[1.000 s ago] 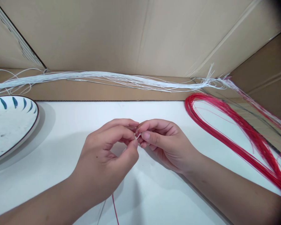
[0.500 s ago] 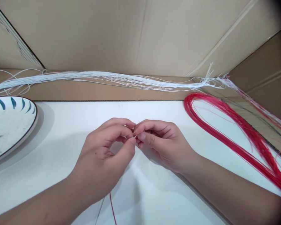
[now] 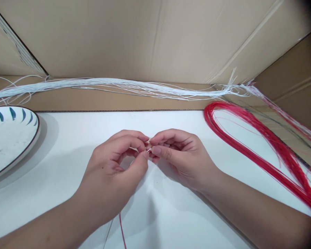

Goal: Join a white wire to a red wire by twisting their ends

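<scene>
Over the white table, my left hand (image 3: 119, 166) and my right hand (image 3: 182, 157) meet fingertip to fingertip. Thumb and fingers of each are pinched on thin cord (image 3: 148, 150); a short white bit shows between the thumbs, with a trace of red beside it. Most of what they hold is hidden by the fingers. Below my left wrist a red cord (image 3: 122, 230) runs down toward the near edge of the view, and a pale strand (image 3: 108, 232) runs alongside it.
A white plate (image 3: 15, 155) with blue leaf marks and a dark rim stands at left. Along the cardboard wall (image 3: 106, 38) lies a long bundle of white cords (image 3: 114, 83). A looped bundle of red cords (image 3: 238, 148) lies at right, with more white and red strands (image 3: 282, 110) behind it.
My fingertips have drawn slightly apart, and more of the white cord shows between them. The red cord below my left wrist has shifted a little left in view.
</scene>
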Action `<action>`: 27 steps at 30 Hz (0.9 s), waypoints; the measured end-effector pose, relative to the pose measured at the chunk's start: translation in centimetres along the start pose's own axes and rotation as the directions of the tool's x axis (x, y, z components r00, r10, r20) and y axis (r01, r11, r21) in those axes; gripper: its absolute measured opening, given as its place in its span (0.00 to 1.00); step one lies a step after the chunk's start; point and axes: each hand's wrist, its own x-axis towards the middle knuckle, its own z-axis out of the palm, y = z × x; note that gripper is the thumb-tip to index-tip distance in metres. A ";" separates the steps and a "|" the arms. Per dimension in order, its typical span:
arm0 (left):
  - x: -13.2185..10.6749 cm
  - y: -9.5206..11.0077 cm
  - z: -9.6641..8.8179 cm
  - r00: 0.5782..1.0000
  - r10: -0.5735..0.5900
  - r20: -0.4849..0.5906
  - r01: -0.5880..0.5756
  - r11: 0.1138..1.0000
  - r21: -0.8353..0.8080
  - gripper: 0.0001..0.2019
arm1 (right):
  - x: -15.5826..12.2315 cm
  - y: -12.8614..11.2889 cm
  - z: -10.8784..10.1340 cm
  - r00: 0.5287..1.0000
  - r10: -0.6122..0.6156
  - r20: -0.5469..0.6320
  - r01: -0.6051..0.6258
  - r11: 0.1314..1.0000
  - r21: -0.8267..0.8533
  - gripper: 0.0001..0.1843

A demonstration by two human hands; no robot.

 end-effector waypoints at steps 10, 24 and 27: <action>0.3 0.3 -0.1 0.997 -0.056 0.047 0.062 0.989 -0.135 0.10 | -0.1 0.2 -0.2 0.998 -0.043 0.040 0.045 0.998 -0.046 0.05; 0.5 0.5 -0.1 0.996 -0.077 0.045 0.081 0.992 -0.097 0.09 | -0.1 0.1 -0.2 0.997 -0.061 0.052 0.065 0.994 -0.084 0.07; 0.4 0.6 -0.1 0.995 -0.093 0.034 0.095 0.992 -0.081 0.09 | 0.0 0.2 -0.3 0.995 -0.073 0.060 0.078 0.993 -0.084 0.08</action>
